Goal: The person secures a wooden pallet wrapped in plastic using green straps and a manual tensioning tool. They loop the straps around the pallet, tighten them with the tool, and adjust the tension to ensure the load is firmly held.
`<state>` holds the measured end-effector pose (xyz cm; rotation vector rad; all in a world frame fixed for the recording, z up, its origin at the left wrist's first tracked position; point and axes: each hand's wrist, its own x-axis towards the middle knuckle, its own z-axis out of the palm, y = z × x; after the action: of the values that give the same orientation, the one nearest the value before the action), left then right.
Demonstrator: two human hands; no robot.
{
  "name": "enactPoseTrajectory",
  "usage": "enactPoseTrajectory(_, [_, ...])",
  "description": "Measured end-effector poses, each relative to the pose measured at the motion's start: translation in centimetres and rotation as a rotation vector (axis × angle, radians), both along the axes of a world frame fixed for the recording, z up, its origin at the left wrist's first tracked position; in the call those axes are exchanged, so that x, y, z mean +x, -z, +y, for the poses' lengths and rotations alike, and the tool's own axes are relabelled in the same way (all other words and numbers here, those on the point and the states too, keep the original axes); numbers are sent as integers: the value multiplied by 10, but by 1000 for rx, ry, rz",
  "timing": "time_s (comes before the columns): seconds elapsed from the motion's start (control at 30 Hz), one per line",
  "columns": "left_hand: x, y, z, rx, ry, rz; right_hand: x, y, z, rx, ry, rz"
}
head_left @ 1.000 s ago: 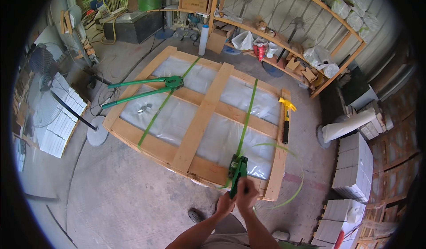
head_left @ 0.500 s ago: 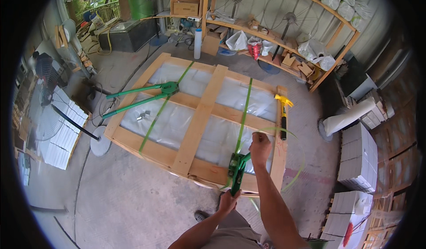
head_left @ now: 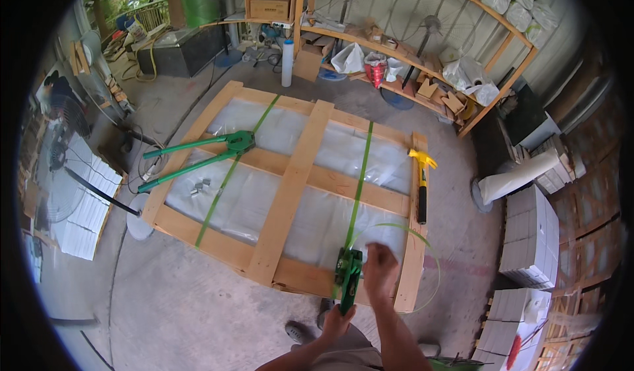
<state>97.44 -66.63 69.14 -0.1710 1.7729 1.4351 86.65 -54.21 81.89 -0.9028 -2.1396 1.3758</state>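
Note:
My left hand (head_left: 338,323) is wrapped round the lower end of a green strapping tensioner (head_left: 349,278) at the crate's near edge. My right hand (head_left: 382,264) is closed just right of the tool's head; whatever its fingers hold is hidden. A green plastic strap (head_left: 362,179) runs across the wooden crate (head_left: 284,216) into the tensioner, and its loose tail (head_left: 432,249) loops out to the right. A second green strap (head_left: 221,189) crosses the crate's left part. Long-handled green crimping pliers (head_left: 241,143) lie over that strap. Small metal seals (head_left: 200,186) sit nearby on the plastic wrap.
A yellow-headed hammer (head_left: 421,179) rests on the crate's right board. Wooden shelving (head_left: 409,57) lines the back wall. Stacked white boxes (head_left: 528,242) stand at right. A fan (head_left: 66,153) and white stacks (head_left: 82,199) are at left. A blue-capped roll (head_left: 287,64) stands behind the crate.
My right hand has come down and nearer to me, close beside the tensioner's head. The tool's lever, seen angled out to that hand before, no longer shows there. My left hand keeps its grip.

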Motion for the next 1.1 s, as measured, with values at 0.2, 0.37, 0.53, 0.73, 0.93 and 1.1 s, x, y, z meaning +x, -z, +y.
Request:
enactPoseTrajectory(0.2, [0, -10, 3, 64, -88, 15, -49, -16, 22, -174, 61, -40])
enactPoseTrajectory(0.37, [-3, 2, 4, 80, -52, 44, -40, -9, 24, -141, 40, 21])
enactPoseTrajectory(0.53, [-5, -1, 8, 135, -24, 10, -39, 7, 32, -87, -29, 147])
enactPoseTrajectory(0.73, [2, 38, -3, -98, 127, 74, -34, 2, 18, -34, -85, 181])
enactPoseTrajectory(0.93, [-30, 2, -41, -97, 50, 83, -31, 4, 26, -118, -166, -35])
enactPoseTrajectory(1.1, [-124, 6, -141, 88, -423, 192, -30, 11, 28, -115, -160, -8])
